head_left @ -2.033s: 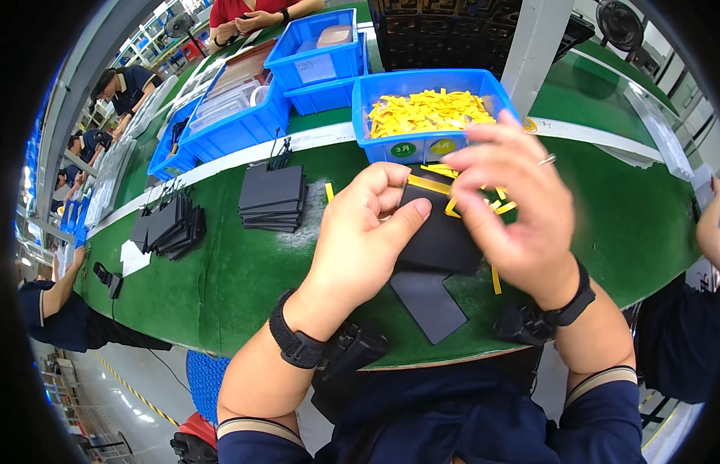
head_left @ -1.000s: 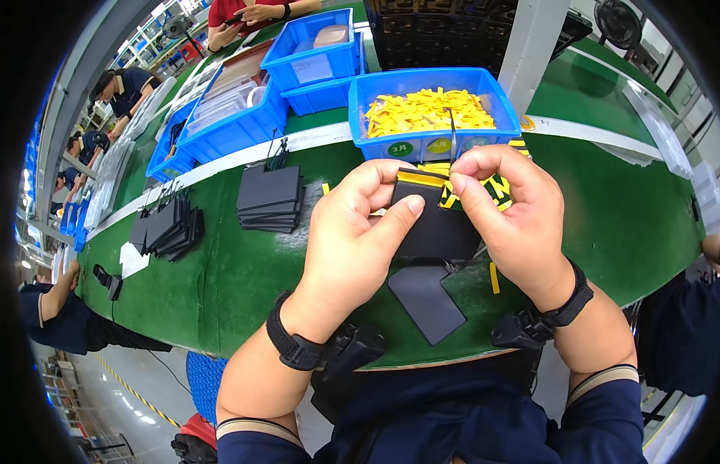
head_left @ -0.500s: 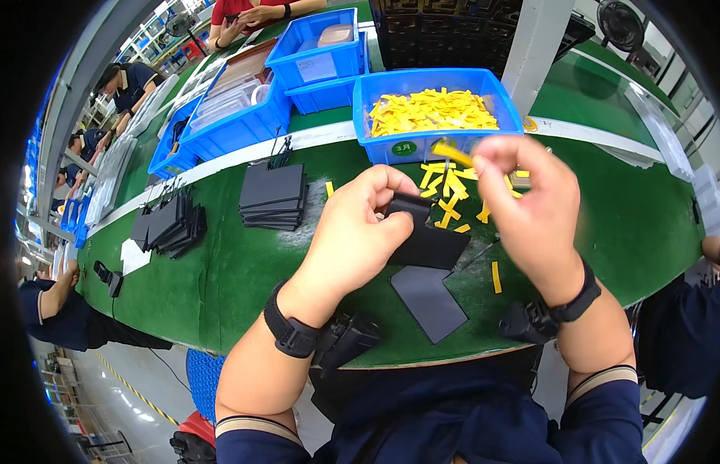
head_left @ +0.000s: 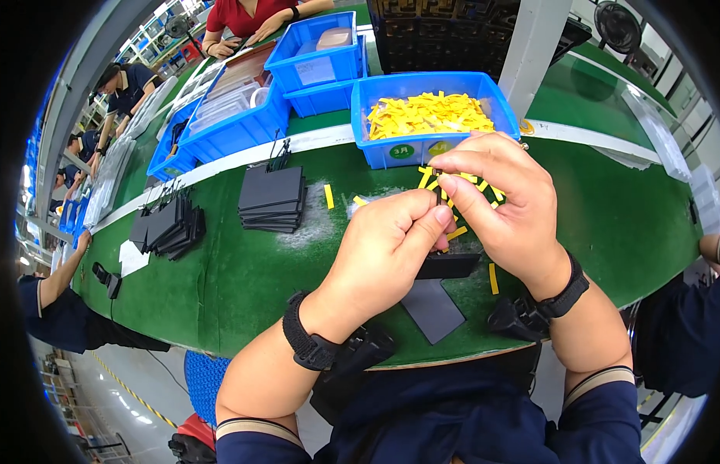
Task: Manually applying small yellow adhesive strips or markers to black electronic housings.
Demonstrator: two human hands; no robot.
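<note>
My left hand is closed, thumb against fingers, on a flat black panel that hangs tilted below it. Close above, my right hand has its thumb and forefinger pinched near a small dark part at the top of the left hand's fingers; what they grip is mostly hidden. Beneath the hands lies another dark flat panel on the green table. Loose yellow strips are scattered behind and between the hands, and one yellow strip lies near my right wrist.
A blue bin full of yellow strips stands behind my hands. To the left are a stack of black panels with thin leads and a looser pile. More blue bins stand farther back. A grey post rises behind; co-workers sit around.
My right hand has come left and down to meet my left hand; the yellow strip it pinched is no longer visible. My left hand has moved right and lower, turning the black panel.
</note>
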